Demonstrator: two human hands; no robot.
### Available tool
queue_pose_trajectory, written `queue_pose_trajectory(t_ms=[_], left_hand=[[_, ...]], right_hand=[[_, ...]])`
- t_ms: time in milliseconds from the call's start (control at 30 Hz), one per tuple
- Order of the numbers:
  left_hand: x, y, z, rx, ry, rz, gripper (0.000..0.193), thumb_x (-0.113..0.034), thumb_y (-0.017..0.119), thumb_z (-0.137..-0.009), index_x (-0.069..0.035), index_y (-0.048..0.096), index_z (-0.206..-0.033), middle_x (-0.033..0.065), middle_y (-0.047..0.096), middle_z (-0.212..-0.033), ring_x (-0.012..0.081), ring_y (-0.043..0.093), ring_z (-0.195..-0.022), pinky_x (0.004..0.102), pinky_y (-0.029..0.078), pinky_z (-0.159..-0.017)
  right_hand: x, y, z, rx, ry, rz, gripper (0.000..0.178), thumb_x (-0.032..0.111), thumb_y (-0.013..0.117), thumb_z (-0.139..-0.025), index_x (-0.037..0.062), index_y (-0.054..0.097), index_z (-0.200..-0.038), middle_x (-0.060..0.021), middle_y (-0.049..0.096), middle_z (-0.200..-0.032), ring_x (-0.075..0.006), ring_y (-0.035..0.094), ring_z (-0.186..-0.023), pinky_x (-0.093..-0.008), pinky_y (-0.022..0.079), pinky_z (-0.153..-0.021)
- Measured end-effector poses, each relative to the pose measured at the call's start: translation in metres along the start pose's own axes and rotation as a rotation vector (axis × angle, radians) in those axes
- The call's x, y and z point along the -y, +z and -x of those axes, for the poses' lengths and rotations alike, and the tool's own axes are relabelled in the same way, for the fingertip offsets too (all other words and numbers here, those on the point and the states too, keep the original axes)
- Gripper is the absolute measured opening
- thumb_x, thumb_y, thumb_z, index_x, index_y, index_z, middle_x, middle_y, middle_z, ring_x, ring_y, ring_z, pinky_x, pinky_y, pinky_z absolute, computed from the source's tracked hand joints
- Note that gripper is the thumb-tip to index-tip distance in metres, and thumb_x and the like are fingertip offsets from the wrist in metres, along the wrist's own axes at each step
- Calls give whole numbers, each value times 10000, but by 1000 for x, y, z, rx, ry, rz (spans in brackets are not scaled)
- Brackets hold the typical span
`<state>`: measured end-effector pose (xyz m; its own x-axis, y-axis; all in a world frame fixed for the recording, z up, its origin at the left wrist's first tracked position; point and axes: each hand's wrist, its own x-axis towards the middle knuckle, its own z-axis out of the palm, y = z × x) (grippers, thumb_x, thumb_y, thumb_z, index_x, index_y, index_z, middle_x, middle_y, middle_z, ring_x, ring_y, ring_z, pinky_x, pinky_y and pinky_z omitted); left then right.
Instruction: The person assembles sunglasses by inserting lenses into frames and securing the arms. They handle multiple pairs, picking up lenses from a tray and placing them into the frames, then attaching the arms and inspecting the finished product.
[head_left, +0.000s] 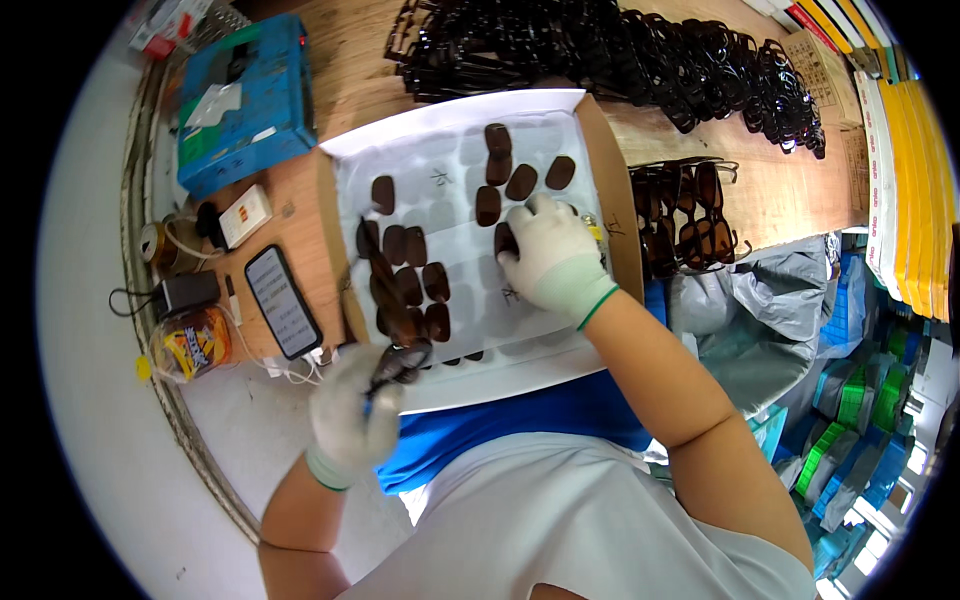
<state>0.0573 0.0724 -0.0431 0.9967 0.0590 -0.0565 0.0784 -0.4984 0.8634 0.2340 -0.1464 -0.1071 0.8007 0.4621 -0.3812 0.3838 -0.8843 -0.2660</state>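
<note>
A shallow white-lined cardboard box (pixel 455 395) is in front of me, with several dark brown sunglass lenses (pixel 521 182) lying on pale sheets inside. My left hand (pixel 350 415), in a white glove with a green cuff, is closed on a pair of dark glasses (pixel 405 358) at the box's near left corner. Motion blurs the part of the glasses that reaches over the lenses. Over the right half of the box, my gloved right hand (pixel 558 262) has its fingers bent around a dark lens (pixel 503 238); its fingertips are partly hidden.
Dark glasses frames (pixel 600 55) are heaped along the back of the table. Brown-lensed sunglasses (pixel 692 215) lie right of the box. At left are a blue case (pixel 245 115), a phone (pixel 283 302), cables and an orange-labelled jar (pixel 195 345). Yellow boxes (pixel 915 190) stand far right.
</note>
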Motion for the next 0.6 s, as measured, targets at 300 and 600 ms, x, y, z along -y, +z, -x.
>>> queue_pose_trajectory(t_ms=[300,600], left_hand=[[-40,51,31,38,244,454,156,-48,475,-1032,81,548,-1081,173,714,-888,206,725,-785,321,602,-712],[-48,56,53,190,200,294,218,-104,493,-1052,61,563,-1176,135,709,-909,187,712,-765,302,584,-712]], right_hand=[[-7,0,61,-251,-369,-316,155,141,653,-878,31,611,-978,-196,664,-898,-421,649,-824,-498,525,-743],[50,-15,197,-542,-376,-955,271,-84,725,-806,-27,654,-1061,-149,696,-932,-218,691,-775,-301,543,-699]])
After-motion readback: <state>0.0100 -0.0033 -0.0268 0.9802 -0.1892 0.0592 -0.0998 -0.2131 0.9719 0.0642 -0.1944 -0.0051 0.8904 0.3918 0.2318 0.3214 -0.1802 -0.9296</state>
